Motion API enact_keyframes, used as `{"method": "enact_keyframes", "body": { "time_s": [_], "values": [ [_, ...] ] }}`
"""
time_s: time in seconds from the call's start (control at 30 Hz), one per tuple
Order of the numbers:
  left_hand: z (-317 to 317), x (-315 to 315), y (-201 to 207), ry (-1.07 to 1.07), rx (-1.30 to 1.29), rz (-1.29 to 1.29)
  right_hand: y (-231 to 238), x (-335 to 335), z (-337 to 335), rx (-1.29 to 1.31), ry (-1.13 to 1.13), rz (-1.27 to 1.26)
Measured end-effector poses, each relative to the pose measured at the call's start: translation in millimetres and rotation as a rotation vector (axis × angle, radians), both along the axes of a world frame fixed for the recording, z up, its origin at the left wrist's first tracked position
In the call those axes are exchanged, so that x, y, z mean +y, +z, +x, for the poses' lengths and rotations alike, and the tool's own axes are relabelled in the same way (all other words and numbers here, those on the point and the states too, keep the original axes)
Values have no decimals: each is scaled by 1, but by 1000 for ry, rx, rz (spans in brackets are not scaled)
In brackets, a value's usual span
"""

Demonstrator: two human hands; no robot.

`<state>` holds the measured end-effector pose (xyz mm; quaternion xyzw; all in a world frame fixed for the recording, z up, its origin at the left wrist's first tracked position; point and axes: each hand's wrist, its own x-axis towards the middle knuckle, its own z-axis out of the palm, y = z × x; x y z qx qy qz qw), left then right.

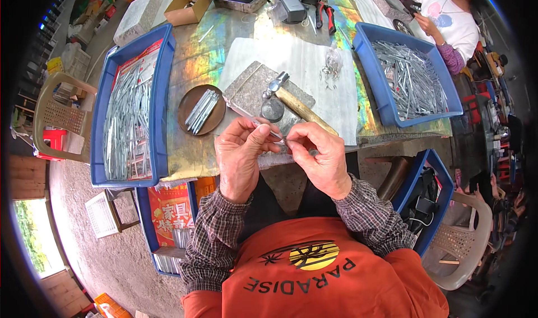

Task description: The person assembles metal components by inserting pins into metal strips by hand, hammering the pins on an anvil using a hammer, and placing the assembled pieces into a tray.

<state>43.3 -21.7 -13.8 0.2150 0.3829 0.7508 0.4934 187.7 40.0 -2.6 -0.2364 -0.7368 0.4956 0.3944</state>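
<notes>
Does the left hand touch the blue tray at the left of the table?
Apart. The head view plainly shows a strip of tabletop between the left hand and the blue tray.

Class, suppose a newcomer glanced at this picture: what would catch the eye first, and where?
Probably the left blue tray and the right blue tray, both heaped with thin metal strips, one at each side. Next, the wooden-handled hammer lying across a grey stone block between them. Below it, the left hand holds a slender piece, the right hand pinched near its end.
</notes>
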Motion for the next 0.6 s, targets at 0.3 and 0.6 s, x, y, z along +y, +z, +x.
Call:
{"method": "enact_keyframes", "body": {
  "time_s": [0.3,0.6],
  "values": [
    [6,-3,-2,8,-73,6,-2,-3,0,1,-15,3],
    [11,-4,-4,52,-38,22,-8,-8,-3,11,-74,19]
  ]
}}
